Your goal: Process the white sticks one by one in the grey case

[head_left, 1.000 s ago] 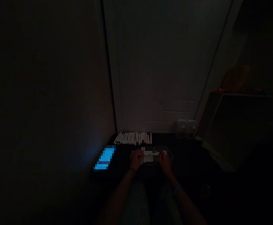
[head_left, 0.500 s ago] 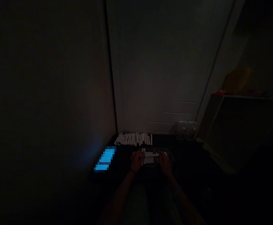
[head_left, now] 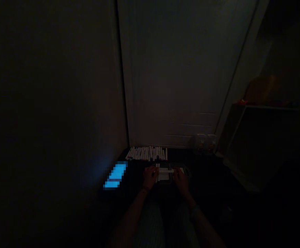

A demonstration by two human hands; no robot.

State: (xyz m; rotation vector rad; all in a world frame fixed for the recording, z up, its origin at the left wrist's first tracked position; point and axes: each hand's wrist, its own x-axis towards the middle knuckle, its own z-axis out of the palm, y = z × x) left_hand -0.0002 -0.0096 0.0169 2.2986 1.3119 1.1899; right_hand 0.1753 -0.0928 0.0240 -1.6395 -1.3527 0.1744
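A white marker lies crosswise between my two hands. My left hand is closed on its left end, and my right hand grips its right end. Below it is a clear plastic case with more white markers standing lengthwise in its left part and something pale and flat in the middle. A row of several white markers with dark or coloured ends lies behind the case, to the left. The scene is very dark, so fine detail on the fingertips is lost.
A lit, pixelated screen lies on the dark table at the left. Two clear containers stand at the back right. A pale panel rises behind the table, and a shelf unit is on the right.
The picture is slightly darker. Both hands stay in nearly the same place on the marker.
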